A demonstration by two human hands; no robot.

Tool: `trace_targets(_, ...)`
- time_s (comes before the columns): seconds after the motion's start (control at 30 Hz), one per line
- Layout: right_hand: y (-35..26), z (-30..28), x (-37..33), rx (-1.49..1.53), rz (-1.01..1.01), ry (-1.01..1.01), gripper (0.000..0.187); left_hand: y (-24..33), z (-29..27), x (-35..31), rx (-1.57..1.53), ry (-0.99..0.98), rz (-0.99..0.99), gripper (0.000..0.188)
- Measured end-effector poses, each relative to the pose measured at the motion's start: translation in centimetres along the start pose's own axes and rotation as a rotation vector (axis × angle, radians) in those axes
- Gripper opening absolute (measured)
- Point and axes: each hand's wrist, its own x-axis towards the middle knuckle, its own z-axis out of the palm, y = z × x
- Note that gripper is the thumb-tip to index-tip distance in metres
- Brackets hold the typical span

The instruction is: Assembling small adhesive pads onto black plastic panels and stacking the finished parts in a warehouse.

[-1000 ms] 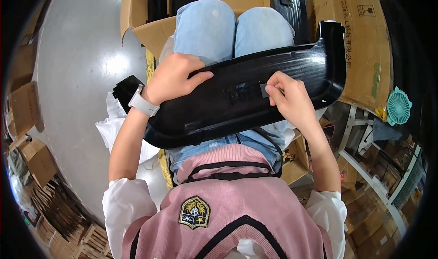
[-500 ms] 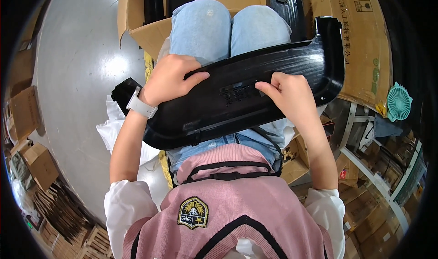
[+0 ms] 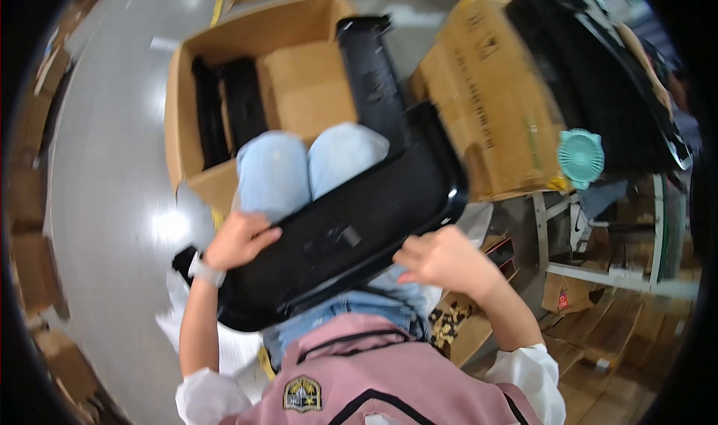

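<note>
Across my lap lies a long black plastic panel (image 3: 374, 208) with raised rims and rounded corners, tilted up toward the right. My left hand (image 3: 241, 242) grips its far left edge, thumb on the upper face and fingers over the rim. Near the panel's middle is a small dark grey rectangular piece (image 3: 349, 236), beside some cutouts or markings. My right hand (image 3: 441, 260) is closed at the near right rim, its fingers curled; whatever they may hold is hidden.
Beyond my knees stands an open cardboard box (image 3: 173, 126) with black panels (image 3: 243, 99) inside. Another black panel (image 3: 372, 81) leans by its right side. To the right are a large carton (image 3: 471, 103), a teal slotted round object (image 3: 580, 158) and a white metal frame (image 3: 621, 279).
My right hand has left the panel's middle and drawn back to its near rim; a grey piece now shows there. The view has shifted, revealing more of the box. My left hand keeps its grip.
</note>
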Motion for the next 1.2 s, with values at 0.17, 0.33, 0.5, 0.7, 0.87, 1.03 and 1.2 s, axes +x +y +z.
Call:
trace_targets(0.17, -1.0, 1.7, 1.5, -0.078, -0.239, 0.125, 0.015, 0.7, -2.7, 1.4, 0.020, -0.090, 0.139, 0.029)
trace_targets(0.33, -1.6, 3.2, 1.7, -0.118, -0.338, 0.109, 0.015, 0.6, -3.5, 2.6, 0.036, -0.163, 0.144, 0.028)
trace_targets(0.5, -1.7, 3.0, 1.8, -0.141, -0.348, 0.156, 0.016, 0.0, -3.2, 2.8, 0.054, -0.122, 0.085, 0.029)
trace_targets(0.7, -0.3, -4.4, 0.7, -0.301, -0.298, 0.373, 0.016, 5.3, -7.9, 5.1, 0.222, 0.264, 0.140, 0.021)
trace_targets(0.87, 0.6, -14.0, -2.7, -0.551, -0.100, 0.492, 0.012, 11.7, -12.6, 4.2, 0.346, 1.121, 0.530, 0.013)
trace_targets(1.03, 2.7, -25.0, -9.4, -0.880, 0.273, 0.547, 0.010, 10.5, -11.0, 2.0, 0.179, 1.091, 0.416, 0.019)
trace_targets(1.2, 8.4, -33.6, -16.6, -1.195, 0.545, 0.583, 0.019, 3.2, 1.8, 3.3, -0.283, 0.814, -0.009, 0.025)
